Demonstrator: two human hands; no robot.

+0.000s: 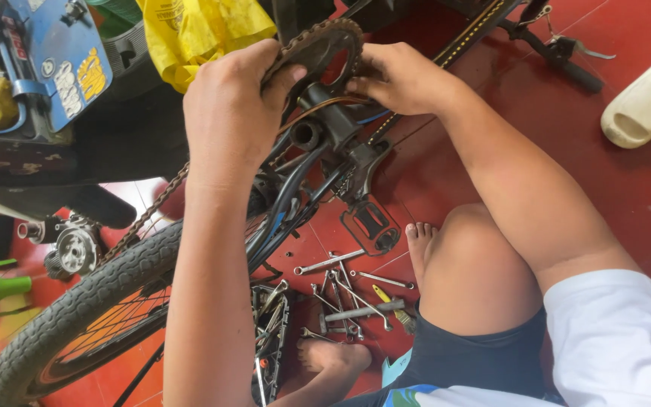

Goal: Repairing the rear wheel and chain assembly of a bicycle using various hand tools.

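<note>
I see my left hand [227, 113] closed on the chainring [322, 49] rim; my right hand [401, 75] pinches its other side. Wrenches [344, 298] lie on the red floor [627, 181].

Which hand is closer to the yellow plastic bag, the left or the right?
Left. The left hand grips the chainring just below the yellow plastic bag; the right hand is across the chainring, farther away.

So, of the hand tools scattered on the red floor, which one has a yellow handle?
The screwdriver by the person's knee; the wrenches around it are bare grey metal, with no coloured grip.
</note>
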